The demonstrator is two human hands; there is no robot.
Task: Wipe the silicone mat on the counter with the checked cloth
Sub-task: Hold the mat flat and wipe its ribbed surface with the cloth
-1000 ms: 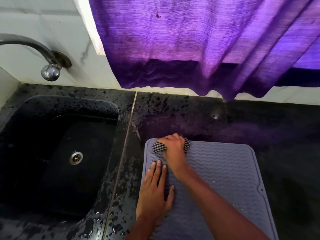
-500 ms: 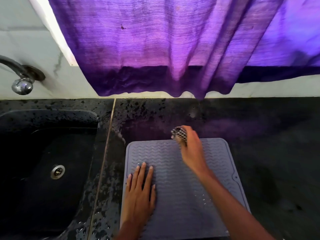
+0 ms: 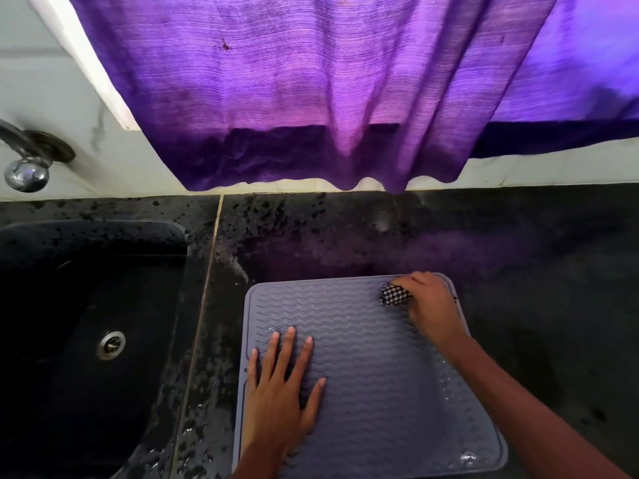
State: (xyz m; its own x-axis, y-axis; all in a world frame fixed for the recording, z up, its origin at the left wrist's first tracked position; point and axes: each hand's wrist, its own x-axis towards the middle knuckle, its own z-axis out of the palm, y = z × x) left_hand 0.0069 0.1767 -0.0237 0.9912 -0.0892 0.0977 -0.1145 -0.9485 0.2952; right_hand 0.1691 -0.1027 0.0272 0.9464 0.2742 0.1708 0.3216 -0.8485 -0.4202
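A grey-blue silicone mat with wavy ridges lies on the black counter. My left hand rests flat on the mat's left part, fingers straight and spread. My right hand grips a bunched black-and-white checked cloth and holds it against the mat's far right corner. Only a small wad of the cloth shows past my fingers. Water beads sit near the mat's right and near edges.
A black sink with a metal drain lies left of the mat, and a chrome tap hangs over its far left. A purple curtain hangs over the back of the counter. The counter is wet and speckled around the sink.
My right hand has carried the cloth along the mat's far edge from the far left corner to the far right corner. My left hand stays pressed flat on the mat.
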